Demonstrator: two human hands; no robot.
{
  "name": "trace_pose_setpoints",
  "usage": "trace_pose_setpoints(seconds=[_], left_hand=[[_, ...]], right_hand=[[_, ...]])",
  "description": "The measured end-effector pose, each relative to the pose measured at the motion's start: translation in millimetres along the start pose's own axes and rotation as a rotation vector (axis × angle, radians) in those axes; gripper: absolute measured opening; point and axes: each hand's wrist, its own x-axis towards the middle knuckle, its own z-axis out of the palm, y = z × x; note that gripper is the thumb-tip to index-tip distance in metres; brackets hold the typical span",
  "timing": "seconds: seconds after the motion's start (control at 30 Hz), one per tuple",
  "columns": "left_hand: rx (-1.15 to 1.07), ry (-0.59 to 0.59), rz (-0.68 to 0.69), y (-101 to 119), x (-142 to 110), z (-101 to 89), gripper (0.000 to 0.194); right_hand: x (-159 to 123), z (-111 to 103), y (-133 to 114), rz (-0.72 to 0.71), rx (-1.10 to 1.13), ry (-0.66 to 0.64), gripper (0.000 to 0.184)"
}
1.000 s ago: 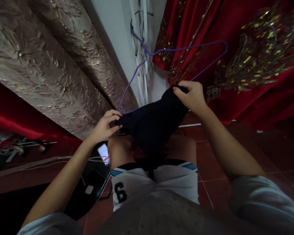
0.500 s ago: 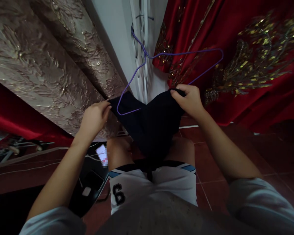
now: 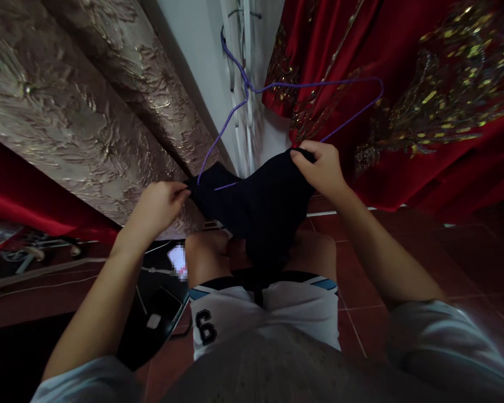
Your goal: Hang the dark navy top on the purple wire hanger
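A dark navy garment [image 3: 273,196], its exact kind not clear, hangs stretched between my hands above my knees. My left hand [image 3: 162,204] pinches its left upper edge. The right upper edge is gripped between thumb and fingers of my right hand [image 3: 321,168]. A purple wire hanger [image 3: 294,85] hangs by its hook on a white upright rack. Cloth covers the hanger's lower left corner, and part of its bottom bar shows above the fabric. The hanger's right side runs down behind my right hand.
Red cloth with gold sequins [image 3: 449,84] hangs on the right, and a beige textured curtain [image 3: 88,112] on the left. The white metal rack [image 3: 247,129] stands ahead. Left of my knees, a black table [image 3: 130,330] holds a lit phone [image 3: 177,260], a dark device and a white charger [image 3: 153,321].
The garment's left side has come over the hanger's lower left corner, which was in plain sight before. My left hand has lowered slightly; my right hand has shifted slightly up and left.
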Motion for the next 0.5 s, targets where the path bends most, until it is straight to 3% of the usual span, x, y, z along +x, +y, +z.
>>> trace_pose_setpoints(seconds=[0.13,0.3,0.37,0.5], left_hand=[[-0.224,0.339,0.016,26,23,-5.5,0.028],[-0.436,0.537,0.161,33,74,19.9,0.031],[-0.427,0.557,0.185,29,86,24.1,0.028],[-0.374,0.557,0.205,24,93,17.2,0.020]], right_hand=[[-4,8,-4,0.020,0.054,-0.021,0.038],[-21,7,-18,-0.055,0.083,-0.142,0.022],[-25,-7,-18,-0.139,0.006,-0.119,0.040],[-12,-49,-10,-0.130,-0.169,0.144,0.073]])
